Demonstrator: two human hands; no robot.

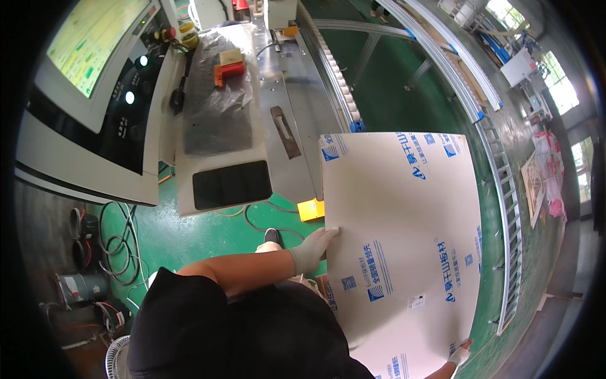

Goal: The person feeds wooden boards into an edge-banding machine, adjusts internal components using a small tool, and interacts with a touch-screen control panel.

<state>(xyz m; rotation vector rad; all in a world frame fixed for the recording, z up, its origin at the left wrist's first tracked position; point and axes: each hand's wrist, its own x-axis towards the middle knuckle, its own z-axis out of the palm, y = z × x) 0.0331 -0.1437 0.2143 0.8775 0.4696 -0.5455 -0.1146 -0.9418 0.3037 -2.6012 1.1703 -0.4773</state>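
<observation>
A large flat beige panel (404, 234) with blue printed marks fills the right half of the view, held level above the green floor. My left hand (312, 247), in a light grey glove, grips the panel's left edge near its middle. My right hand (459, 355), also gloved, holds the panel's near right corner at the bottom of the picture. The panel's far edge lies beside the grey machine table (297, 107) and its roller rail (338, 82).
A control console with a lit screen (95, 38) and buttons stands at the left. A plastic-covered surface (218, 95) carries an orange tool. Cables and a small fan lie on the floor at lower left. A long metal conveyor rail (505, 189) curves along the right.
</observation>
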